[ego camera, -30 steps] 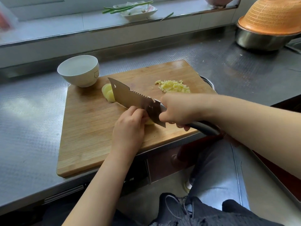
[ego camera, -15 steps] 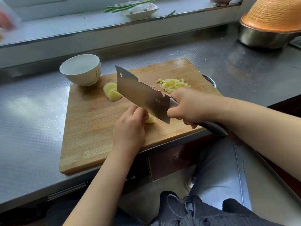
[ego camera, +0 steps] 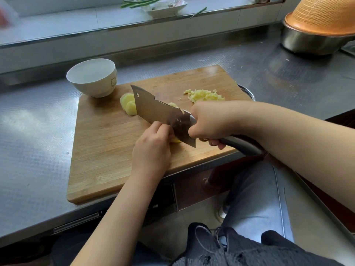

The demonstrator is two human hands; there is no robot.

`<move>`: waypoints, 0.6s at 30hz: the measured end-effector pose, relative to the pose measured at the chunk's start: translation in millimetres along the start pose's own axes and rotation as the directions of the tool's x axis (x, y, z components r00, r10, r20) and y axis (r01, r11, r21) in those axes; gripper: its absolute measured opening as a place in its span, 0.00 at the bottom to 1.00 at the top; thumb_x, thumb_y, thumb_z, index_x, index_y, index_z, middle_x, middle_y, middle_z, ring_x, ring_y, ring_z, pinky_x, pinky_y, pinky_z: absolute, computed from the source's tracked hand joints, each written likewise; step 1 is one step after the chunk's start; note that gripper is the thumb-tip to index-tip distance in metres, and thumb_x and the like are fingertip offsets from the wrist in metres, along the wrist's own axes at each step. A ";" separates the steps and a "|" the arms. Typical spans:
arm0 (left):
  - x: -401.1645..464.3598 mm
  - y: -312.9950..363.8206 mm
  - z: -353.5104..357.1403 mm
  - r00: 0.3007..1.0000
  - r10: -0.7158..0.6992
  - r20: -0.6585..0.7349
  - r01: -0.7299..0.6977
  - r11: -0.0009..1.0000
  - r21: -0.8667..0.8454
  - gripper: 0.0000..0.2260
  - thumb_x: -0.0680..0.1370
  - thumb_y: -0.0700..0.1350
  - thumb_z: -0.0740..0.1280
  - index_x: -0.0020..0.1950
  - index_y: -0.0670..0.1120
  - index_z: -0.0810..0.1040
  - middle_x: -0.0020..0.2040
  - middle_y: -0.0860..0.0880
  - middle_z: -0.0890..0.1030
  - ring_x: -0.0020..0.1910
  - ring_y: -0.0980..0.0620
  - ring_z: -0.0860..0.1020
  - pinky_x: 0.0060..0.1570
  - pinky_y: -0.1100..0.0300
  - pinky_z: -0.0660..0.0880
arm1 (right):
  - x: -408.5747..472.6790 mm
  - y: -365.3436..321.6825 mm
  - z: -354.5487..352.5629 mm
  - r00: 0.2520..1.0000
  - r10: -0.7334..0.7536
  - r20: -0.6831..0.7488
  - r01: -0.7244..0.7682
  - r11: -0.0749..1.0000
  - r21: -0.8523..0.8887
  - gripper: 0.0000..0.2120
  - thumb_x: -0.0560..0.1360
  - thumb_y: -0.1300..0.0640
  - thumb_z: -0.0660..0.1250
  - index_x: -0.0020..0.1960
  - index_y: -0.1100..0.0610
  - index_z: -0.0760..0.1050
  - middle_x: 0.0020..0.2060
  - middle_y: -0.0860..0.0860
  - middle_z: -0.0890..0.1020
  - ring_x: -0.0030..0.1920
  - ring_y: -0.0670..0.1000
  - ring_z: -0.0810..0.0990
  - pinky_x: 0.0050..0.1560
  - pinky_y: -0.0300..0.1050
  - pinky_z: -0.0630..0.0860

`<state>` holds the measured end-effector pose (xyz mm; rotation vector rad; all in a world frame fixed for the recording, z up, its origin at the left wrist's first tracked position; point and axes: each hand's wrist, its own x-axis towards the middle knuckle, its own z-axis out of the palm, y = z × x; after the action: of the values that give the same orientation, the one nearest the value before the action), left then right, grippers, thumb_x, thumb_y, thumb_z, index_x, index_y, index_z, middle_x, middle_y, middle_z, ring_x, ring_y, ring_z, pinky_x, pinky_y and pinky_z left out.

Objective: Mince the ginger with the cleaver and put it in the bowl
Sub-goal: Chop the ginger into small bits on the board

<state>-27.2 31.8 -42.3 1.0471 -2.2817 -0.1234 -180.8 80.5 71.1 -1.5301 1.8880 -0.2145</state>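
On the wooden cutting board (ego camera: 107,150) my left hand (ego camera: 151,148) holds down a small piece of ginger (ego camera: 175,140) with curled fingers; only its yellow edge shows. My right hand (ego camera: 209,121) grips the grey handle of the cleaver (ego camera: 157,112), whose blade stands against the left fingertips and over the piece. A few ginger slices (ego camera: 128,104) lie behind the blade's tip. A pile of minced ginger (ego camera: 204,95) sits at the board's far right. The white bowl (ego camera: 92,77) stands empty at the board's far left corner.
The board lies on a steel counter (ego camera: 34,131) with its front edge close to my legs. A steel basin under an orange colander (ego camera: 322,18) stands at the back right. A white dish with green stalks (ego camera: 163,5) is on the window ledge.
The cleaver rose off the board half a second ago and has come back down onto the ginger piece beside my left fingers. My left hand stayed in place.
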 end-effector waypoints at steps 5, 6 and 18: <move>-0.9 0.4 -1.2 1.000 0.015 -0.005 -0.015 0.999 -0.030 0.04 0.73 0.34 0.67 0.43 0.43 0.77 0.44 0.46 0.78 0.38 0.42 0.76 0.30 0.52 0.72 | -0.1 17.7 20.6 0.996 0.002 -0.084 -0.003 1.000 -0.011 0.07 0.75 0.61 0.62 0.44 0.66 0.73 0.30 0.61 0.78 0.23 0.55 0.77 0.25 0.43 0.74; -1.4 0.7 -1.7 1.000 0.016 -0.011 -0.017 0.999 -0.039 0.04 0.73 0.34 0.67 0.43 0.43 0.77 0.44 0.46 0.79 0.37 0.42 0.76 0.30 0.52 0.72 | -0.1 21.1 22.4 0.995 0.004 -0.103 -0.004 1.000 0.001 0.07 0.75 0.61 0.62 0.44 0.66 0.73 0.30 0.60 0.77 0.22 0.54 0.76 0.25 0.43 0.74; -3.9 2.8 -4.7 1.000 -0.024 0.007 0.024 1.000 0.005 0.05 0.75 0.34 0.67 0.43 0.44 0.75 0.44 0.47 0.78 0.37 0.47 0.74 0.34 0.59 0.62 | -9.9 14.9 3.8 0.992 -0.054 -0.117 0.067 0.991 0.113 0.05 0.77 0.63 0.63 0.43 0.61 0.70 0.31 0.55 0.74 0.20 0.47 0.72 0.24 0.40 0.73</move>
<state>-24.4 37.2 -39.5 1.0785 -2.2771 -0.1308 -189.7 95.0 64.4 -1.5247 1.8826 -0.4405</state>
